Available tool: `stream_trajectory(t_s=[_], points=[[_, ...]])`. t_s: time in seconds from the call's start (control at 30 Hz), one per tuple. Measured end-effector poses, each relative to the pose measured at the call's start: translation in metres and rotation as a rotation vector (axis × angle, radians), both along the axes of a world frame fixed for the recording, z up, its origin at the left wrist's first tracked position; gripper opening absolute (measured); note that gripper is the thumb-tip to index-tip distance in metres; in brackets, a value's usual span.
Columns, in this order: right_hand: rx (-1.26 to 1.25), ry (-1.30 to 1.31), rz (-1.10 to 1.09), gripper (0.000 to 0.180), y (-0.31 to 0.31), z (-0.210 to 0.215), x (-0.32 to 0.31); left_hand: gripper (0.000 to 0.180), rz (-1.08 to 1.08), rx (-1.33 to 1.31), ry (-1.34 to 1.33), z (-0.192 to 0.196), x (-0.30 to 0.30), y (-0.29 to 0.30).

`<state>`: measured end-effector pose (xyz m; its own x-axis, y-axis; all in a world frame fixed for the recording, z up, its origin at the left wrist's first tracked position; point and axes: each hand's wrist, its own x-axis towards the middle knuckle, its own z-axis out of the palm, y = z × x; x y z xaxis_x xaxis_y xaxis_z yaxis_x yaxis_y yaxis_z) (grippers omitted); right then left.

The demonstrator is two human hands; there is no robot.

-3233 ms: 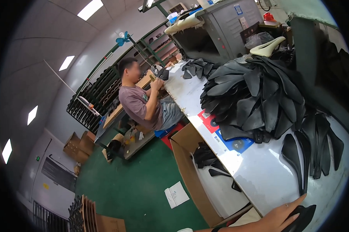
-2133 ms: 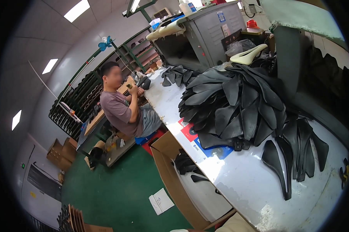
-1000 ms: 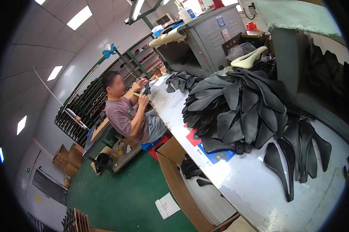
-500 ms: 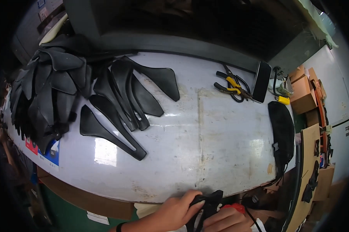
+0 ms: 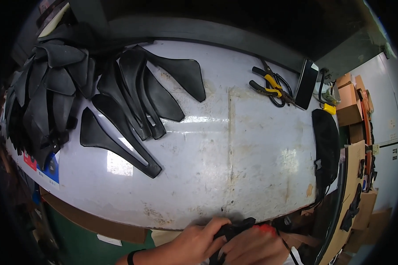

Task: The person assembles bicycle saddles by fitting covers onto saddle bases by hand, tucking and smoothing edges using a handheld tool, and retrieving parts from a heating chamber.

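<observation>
Both of my hands meet at the table's near edge, low in the head view. My left hand [image 5: 194, 243] and my right hand [image 5: 254, 247] both grip a black part [image 5: 234, 230] between them; a bit of red shows by the right fingers. On the white worktable [image 5: 234, 159] lie several black saddle-shaped shells fanned out [image 5: 133, 106], one long narrow shell [image 5: 115, 145] nearest me. A bigger heap of the same black shells [image 5: 44, 97] is piled at the far left.
Yellow-handled pliers [image 5: 269, 84] and a dark phone-like slab [image 5: 306, 84] lie at the table's far right. A black saddle pad [image 5: 326, 145] rests on the right edge. Cardboard boxes [image 5: 347, 99] stand to the right, a brown carton [image 5: 97, 223] under the table's near left.
The view has swung from a seated co-worker and the shell heap down to the tabletop. My two hands have come into view at the near edge, closed on the black part.
</observation>
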<state>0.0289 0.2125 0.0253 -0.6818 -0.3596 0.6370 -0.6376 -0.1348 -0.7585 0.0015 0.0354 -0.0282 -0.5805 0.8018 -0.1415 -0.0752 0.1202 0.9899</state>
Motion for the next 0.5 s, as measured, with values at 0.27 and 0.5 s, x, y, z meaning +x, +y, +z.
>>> stream_trajectory(t_s=[0.27,0.5], points=[[-0.151,0.005,-0.010,0.020,0.007,-0.012,-0.002,0.033,0.056,-0.012,-0.028,0.000,-0.002,-0.004],[-0.055,0.197,-0.196,0.020,-0.003,-0.026,0.010,0.031,0.012,-0.082,-0.069,0.006,-0.005,-0.004]])
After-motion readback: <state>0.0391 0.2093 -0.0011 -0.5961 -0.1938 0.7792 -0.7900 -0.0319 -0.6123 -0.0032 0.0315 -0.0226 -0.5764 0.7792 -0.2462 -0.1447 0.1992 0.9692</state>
